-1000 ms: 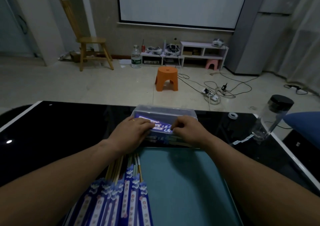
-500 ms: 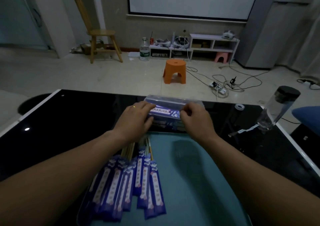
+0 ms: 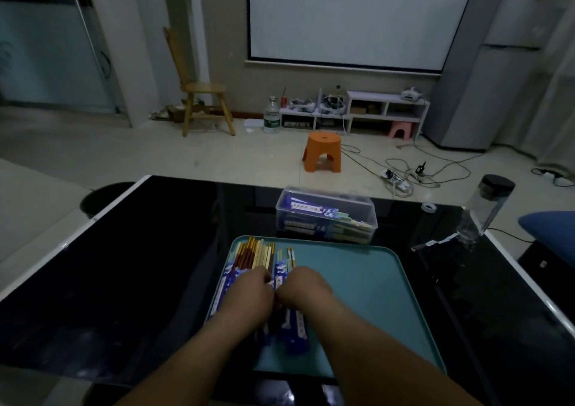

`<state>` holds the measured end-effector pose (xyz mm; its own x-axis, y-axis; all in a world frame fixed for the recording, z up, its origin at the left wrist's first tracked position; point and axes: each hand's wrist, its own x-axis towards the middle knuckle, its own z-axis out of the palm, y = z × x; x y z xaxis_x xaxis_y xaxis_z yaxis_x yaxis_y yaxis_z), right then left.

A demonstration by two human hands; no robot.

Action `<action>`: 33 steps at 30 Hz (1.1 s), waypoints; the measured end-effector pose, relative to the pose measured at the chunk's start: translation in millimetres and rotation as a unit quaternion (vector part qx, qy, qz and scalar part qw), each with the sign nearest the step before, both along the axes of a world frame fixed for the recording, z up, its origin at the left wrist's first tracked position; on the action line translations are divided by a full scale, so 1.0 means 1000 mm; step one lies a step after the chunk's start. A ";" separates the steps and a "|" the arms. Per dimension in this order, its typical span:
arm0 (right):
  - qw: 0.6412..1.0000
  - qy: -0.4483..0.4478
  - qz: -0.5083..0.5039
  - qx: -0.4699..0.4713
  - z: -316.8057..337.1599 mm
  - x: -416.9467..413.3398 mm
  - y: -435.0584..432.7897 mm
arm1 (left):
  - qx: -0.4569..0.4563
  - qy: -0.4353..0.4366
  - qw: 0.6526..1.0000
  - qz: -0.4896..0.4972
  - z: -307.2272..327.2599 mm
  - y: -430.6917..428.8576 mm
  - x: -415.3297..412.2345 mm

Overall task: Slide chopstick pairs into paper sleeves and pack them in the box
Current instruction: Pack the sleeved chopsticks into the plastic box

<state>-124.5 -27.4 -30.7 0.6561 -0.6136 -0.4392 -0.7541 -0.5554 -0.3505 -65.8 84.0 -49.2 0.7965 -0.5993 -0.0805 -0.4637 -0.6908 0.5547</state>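
Chopsticks [image 3: 255, 254] look light, stiff and slick, and the paper sleeves [image 3: 294, 327] flimsy, so I'd pinch pairs mid-shaft. Left hand [image 3: 249, 293] and right hand [image 3: 306, 287] are curled down over them, can't tell what they hold.

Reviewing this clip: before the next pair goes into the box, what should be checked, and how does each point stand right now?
1. Lid off the box: ok, it stands open.
2. Room in the box: cannot tell; the packed pairs lie near its rim.
3. Hands at the pile: ok; left hand and right hand are over the sleeved pairs on the tray.
4. Grip on a single pair: cannot tell; the hands cover it.
5. Way from tray to box: ok, nothing stands between.
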 end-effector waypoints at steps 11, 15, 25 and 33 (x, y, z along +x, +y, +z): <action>0.994 -0.065 -0.080 -0.028 -0.008 0.015 0.004 | -0.112 0.023 0.993 0.035 0.000 -0.007 0.015; 0.961 -0.237 -0.121 0.073 0.004 0.005 -0.012 | -0.238 0.074 0.967 0.056 0.014 -0.017 0.006; 0.857 -0.407 -0.176 0.261 -0.001 -0.027 -0.034 | -0.201 0.141 0.968 -0.059 -0.007 -0.035 -0.017; 0.765 -0.419 -0.284 0.398 0.014 -0.010 -0.053 | -0.126 -0.072 0.983 -0.117 0.003 -0.086 -0.004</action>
<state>-134.9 -80.3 -16.4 0.6381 -0.6618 -0.3934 -0.1198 0.4194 -0.8999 -69.8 -1.6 -45.9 0.6269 -0.7540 0.1961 -0.6792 -0.4057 0.6116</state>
